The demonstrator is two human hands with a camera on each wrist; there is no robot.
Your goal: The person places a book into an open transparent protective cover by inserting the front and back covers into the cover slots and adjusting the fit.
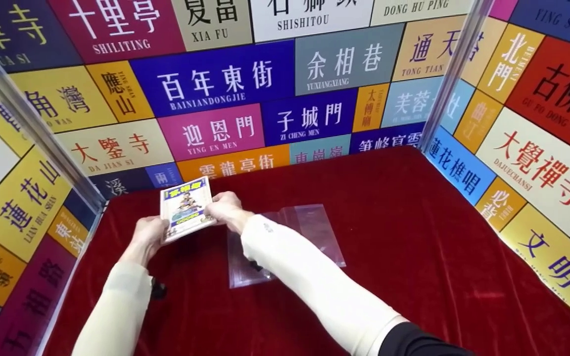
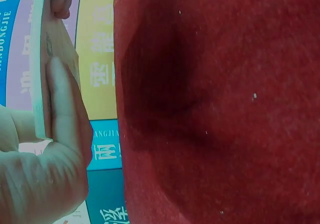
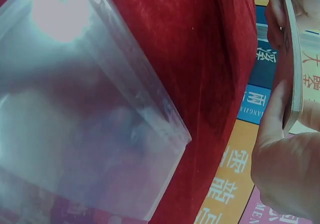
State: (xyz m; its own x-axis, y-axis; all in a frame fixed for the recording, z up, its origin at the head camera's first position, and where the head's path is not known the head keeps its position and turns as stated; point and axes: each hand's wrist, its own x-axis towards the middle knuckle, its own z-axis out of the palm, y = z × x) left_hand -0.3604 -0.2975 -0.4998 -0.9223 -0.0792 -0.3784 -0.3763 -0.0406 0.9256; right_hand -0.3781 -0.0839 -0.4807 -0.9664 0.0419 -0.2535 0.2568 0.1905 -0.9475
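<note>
- The thin booklet (image 1: 184, 207) has a pale cover, blue-and-yellow lettered bands, a colourful picture between.
- The left hand (image 1: 147, 232) and right hand (image 1: 226, 205) grip its sides, over the red cloth's (image 1: 403, 247) far left.

A crimson rectangular wall panel (image 1: 117, 27) reads 十里亭 SHILITING; a long deep-blue wall panel (image 1: 213, 76), 百年東街 BAINIANDONGJIE; a pink rectangular wall panel (image 1: 211, 131), 迎恩門 YING EN MEN; a cream rectangular wall panel (image 1: 114, 148), 大鑒寺 DA JIAN SI. Lettering on the thin pale-covered booklet (image 1: 186, 205) is too small to read.
</note>
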